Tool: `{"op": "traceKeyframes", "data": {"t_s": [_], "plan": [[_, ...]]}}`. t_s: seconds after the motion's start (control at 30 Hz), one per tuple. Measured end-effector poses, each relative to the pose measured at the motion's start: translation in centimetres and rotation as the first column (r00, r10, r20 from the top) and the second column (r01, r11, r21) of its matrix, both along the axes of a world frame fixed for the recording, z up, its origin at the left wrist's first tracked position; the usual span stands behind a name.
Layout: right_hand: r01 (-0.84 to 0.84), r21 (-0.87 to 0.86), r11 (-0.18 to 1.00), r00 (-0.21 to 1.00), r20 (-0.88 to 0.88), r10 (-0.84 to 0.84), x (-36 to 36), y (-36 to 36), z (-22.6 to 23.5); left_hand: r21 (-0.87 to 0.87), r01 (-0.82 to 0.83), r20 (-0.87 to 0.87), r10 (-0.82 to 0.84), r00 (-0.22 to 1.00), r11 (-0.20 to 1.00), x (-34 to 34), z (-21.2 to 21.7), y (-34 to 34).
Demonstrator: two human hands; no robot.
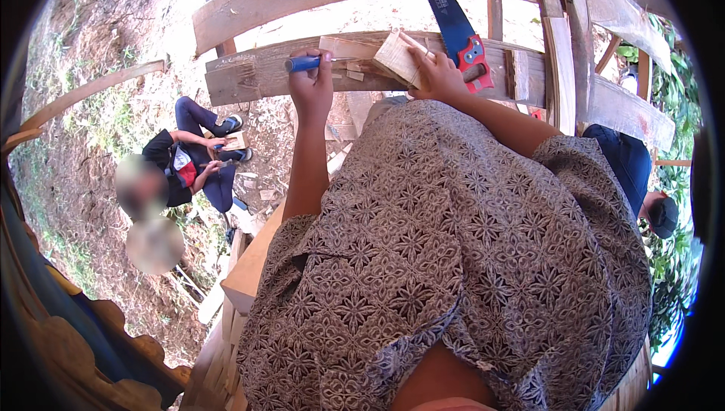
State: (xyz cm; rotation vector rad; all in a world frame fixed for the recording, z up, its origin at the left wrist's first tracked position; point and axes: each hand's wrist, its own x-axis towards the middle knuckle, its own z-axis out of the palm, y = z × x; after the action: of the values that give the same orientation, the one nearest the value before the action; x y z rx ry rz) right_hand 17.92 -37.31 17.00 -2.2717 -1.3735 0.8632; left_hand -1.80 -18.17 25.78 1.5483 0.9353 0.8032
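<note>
My left hand (310, 88) is closed around a blue-handled tool (303, 63). Its slim metal shaft points right toward a pale wooden block (396, 58); whether it is a screwdriver or a narrow chisel I cannot tell. My right hand (439, 77) grips that block on its right side, over the plank bench (264, 71). A light, narrow stick-like piece (414, 43) lies along the block's top by my right fingers. Just right of this hand rests a handsaw (453, 22) with a dark blade and red handle.
Small wood offcuts (355, 75) lie on the bench. A short wooden piece (517, 75) stands right of the saw, beside upright boards (560, 71). One person (200, 158) sits on the ground at left, handling wood. Another person (623, 156) is partly visible at right.
</note>
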Motion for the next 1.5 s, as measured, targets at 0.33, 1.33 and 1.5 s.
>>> {"op": "traceKeyframes", "data": {"t_s": [0.33,1.33,1.5], "plan": [[-0.036,0.032,0.999,0.996,-0.085,0.039,-0.5,2.7,1.4,0.100,0.028,-0.159,-0.011,0.987,0.995,0.5,-1.0,0.8],[-0.160,-0.191,0.968,0.986,0.019,0.166,-2.4,7.4,2.8,0.179,-0.113,-0.141,0.139,0.980,0.977,-3.0,-3.1,0.0],[-0.196,-0.178,0.964,0.980,0.011,0.201,-2.4,7.9,2.9,0.266,-0.182,-0.051,0.202,0.978,0.947,-4.0,-3.3,0.4]]}}
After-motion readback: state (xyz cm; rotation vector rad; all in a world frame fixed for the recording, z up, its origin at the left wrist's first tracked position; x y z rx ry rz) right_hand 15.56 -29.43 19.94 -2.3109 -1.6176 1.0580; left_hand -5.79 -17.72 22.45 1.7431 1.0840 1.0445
